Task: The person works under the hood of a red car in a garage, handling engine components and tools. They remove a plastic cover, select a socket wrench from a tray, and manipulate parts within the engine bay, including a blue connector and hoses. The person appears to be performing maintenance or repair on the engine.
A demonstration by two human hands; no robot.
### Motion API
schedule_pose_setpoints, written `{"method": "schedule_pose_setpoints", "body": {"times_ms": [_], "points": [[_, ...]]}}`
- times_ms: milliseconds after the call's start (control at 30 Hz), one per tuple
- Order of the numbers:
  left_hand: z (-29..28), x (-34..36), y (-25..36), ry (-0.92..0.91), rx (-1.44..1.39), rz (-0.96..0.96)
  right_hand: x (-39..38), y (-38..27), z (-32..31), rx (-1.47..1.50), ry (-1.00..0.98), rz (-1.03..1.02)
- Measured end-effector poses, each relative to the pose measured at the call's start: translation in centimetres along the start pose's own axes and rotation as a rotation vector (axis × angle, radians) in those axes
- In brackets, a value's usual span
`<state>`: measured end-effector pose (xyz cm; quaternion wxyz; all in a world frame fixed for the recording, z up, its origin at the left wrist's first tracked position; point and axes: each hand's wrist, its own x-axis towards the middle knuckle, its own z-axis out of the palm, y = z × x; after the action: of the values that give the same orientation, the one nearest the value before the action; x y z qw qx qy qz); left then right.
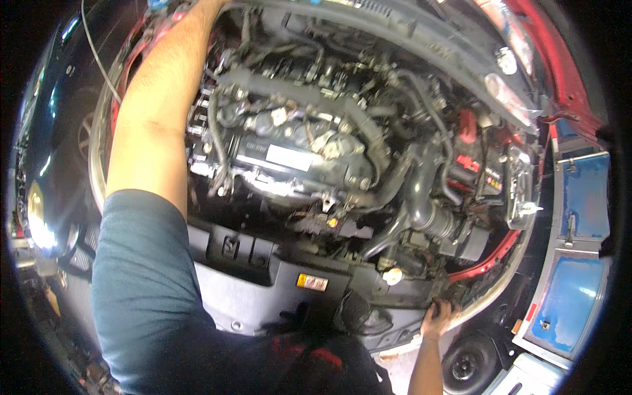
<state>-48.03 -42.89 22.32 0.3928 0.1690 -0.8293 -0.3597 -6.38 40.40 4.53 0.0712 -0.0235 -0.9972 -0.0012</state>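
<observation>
My left arm [148, 138] reaches up along the left side of an open engine bay. Its hand lies beyond the top edge of the picture. At the front right corner of the bay, my right hand [440, 317] rests with bent fingers at the front rim. Something dark shows at its fingers, too small to make out. Between my arms sits the engine [289, 151], with a black cover, a white label, hoses and wiring. A black front panel [276, 296] with a yellow and white sticker runs along the near side.
A battery [490, 181] with red covers stands on the right of the bay, near a ribbed black air hose [438, 224]. A dark car [56, 151] stands at the left. Blue panels in a pale frame [582, 197] and a black wheel [464, 365] are at the right.
</observation>
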Motion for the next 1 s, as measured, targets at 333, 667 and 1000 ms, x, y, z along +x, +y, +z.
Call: {"method": "schedule_pose_setpoints", "body": {"times_ms": [333, 667, 1000], "points": [[-5.7, -37.5, 18.4, -1.013, -1.628, -0.937, 2.0, -10.0, -5.4, 0.757, -0.004, -0.006], [-5.8, -64.0, 26.7, -0.719, -0.838, -1.265, -6.9, -15.1, -10.8, 1.281, -1.083, 0.116], [-12.7, -68.4, 22.6, -0.618, -0.223, -0.132, 3.2, 5.8, -8.8, 0.896, -0.383, 0.206]]}}
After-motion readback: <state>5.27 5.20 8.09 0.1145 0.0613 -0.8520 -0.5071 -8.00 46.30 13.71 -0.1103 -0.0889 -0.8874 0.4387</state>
